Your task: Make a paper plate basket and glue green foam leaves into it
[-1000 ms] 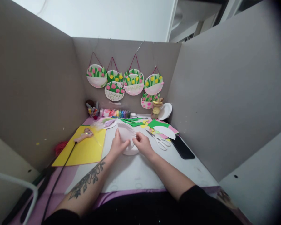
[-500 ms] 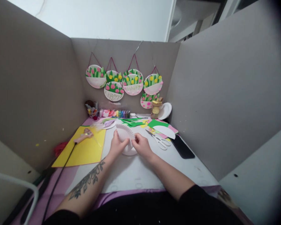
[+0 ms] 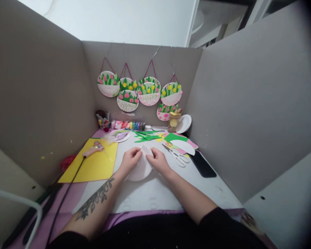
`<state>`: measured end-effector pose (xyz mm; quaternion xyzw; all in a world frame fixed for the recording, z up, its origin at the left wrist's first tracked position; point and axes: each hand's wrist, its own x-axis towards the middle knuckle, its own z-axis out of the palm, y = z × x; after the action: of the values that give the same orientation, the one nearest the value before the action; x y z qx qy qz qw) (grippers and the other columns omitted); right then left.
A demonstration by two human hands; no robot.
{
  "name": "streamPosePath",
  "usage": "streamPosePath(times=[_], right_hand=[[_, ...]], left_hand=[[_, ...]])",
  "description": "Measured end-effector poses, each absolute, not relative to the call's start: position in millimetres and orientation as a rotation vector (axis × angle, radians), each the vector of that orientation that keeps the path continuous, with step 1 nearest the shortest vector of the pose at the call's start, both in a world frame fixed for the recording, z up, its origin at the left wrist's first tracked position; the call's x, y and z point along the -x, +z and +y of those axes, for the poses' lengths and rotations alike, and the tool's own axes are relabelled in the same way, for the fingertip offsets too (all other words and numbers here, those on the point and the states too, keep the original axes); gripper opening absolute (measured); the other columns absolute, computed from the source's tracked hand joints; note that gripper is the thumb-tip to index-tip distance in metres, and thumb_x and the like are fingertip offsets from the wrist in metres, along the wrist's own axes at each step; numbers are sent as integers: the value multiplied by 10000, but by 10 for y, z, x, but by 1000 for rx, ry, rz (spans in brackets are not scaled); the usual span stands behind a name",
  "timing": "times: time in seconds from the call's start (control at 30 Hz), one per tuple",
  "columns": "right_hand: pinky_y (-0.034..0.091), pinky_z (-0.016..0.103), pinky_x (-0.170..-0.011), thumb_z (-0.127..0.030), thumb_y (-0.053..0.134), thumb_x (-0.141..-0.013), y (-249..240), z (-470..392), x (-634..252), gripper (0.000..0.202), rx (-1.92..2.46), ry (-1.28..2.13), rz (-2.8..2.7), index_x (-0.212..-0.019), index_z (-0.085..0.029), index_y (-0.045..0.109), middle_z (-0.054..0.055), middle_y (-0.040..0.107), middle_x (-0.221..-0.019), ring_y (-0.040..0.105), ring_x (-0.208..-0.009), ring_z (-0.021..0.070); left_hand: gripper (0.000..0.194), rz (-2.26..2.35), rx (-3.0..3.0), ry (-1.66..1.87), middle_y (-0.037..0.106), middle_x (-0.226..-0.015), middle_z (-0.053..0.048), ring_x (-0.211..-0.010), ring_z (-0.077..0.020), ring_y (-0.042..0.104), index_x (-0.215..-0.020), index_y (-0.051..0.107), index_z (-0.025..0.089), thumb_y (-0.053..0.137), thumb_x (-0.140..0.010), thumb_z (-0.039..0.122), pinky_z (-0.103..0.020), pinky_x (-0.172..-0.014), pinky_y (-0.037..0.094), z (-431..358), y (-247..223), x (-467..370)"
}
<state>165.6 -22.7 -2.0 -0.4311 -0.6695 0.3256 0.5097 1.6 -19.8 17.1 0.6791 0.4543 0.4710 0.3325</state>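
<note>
Between my hands is a white paper plate (image 3: 140, 170) with a crimped rim, held just over the middle of the table. My left hand (image 3: 131, 159) pinches its upper left edge, fingers curled. On the other side, my right hand (image 3: 157, 161) grips the rim with the thumb pressed on top. The ribbed edge shows between the two thumbs. Whether a second piece lies against the plate I cannot tell. Nearest to my right hand are white-handled scissors (image 3: 178, 157), lying with their blades parted.
A pink glue gun (image 3: 93, 150) rests on yellow sheets (image 3: 93, 169) at left, its cord trailing forward. Green paper strips (image 3: 146, 137), a white half plate (image 3: 183, 146) and a black phone (image 3: 202, 165) lie farther out. Decorated plates (image 3: 149, 93) hang on the grey back panel.
The plate has turned and come lower, its ribbed rim now between my thumbs. My left hand has shifted its hold to the upper edge. The view has moved slightly.
</note>
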Motion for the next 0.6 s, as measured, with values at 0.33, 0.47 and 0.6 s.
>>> streamPosePath(times=[0.33,0.47,0.6], right_hand=[[443,244,-636,-338,514,-843,26,-301,-1619,214,926,747,-1623,-881,-172,643,21,647,-791,570,-704,150],[451,264,-678,-275,493,-851,13,-336,-1620,188,934,510,-1725,-897,-182,650,38,663,-816,582,-730,160],[452,294,-749,-214,449,-865,7,-362,-1613,222,874,247,-1878,-967,-189,644,70,674,-877,587,-778,172]], left_hand=[[236,1217,-1804,1225,621,-656,-13,-637,-148,546,-697,622,158,521,-765,360,-243,-620,412,-260,229,-47],[239,1197,-1800,1233,641,-693,-17,-681,-160,564,-717,634,167,521,-766,372,-253,-666,428,-250,215,-54],[246,1162,-1750,1241,654,-724,-26,-713,-167,574,-732,635,166,533,-757,389,-261,-697,440,-243,215,-53]])
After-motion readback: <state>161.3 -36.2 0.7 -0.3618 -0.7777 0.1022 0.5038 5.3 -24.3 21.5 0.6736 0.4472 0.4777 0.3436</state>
